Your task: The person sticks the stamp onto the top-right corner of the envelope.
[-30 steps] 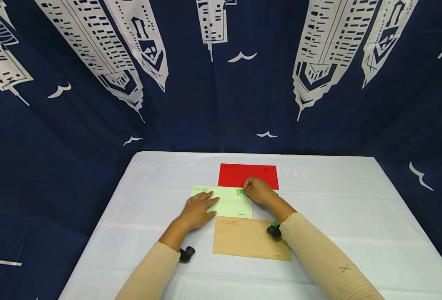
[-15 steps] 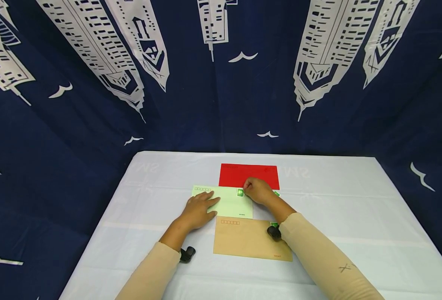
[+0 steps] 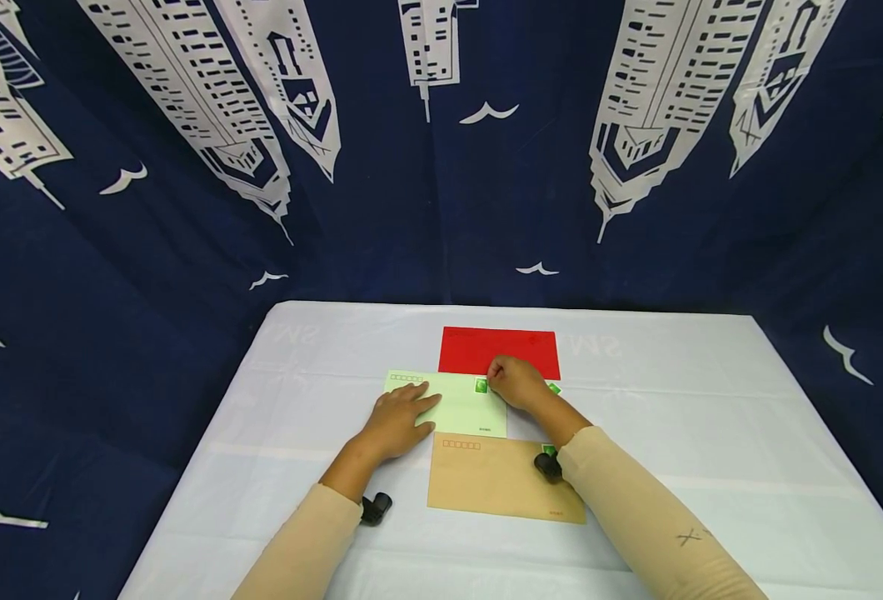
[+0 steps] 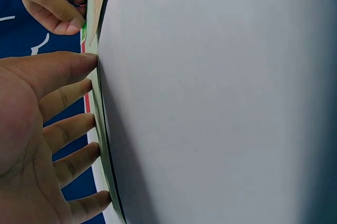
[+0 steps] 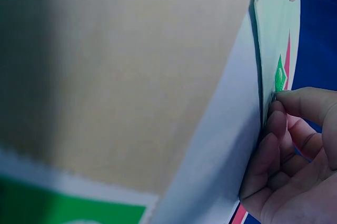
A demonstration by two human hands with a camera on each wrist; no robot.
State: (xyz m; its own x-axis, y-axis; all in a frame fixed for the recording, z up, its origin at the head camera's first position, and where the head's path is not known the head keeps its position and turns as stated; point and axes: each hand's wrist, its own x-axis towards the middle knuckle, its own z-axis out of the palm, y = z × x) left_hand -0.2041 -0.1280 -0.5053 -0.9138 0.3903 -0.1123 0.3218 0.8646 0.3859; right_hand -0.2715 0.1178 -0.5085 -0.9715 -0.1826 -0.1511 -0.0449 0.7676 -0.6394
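A light green envelope (image 3: 464, 408) lies in the middle of the table, a green stamp (image 3: 481, 386) at its upper right corner. My left hand (image 3: 396, 421) rests on the envelope's left part with fingers spread; the left wrist view shows its fingertips (image 4: 89, 121) pressing down on the paper. At the stamp's right edge is my right hand (image 3: 518, 383), fingers curled. Seen from the right wrist, thumb and forefinger of the right hand (image 5: 305, 145) pinch the near end of the stamp (image 5: 280, 77). The fingertips hide that end.
Behind lies a red envelope (image 3: 497, 350), partly covered by the right hand. Nearer me is a brown envelope (image 3: 501, 479) with a green stamp (image 3: 549, 449) at its top right. Another green stamp (image 3: 555, 388) shows beside the right wrist. A white cloth covers the table (image 3: 711, 417).
Both hands keep their places on the light green envelope and at its stamp. The whole view has shifted very slightly.
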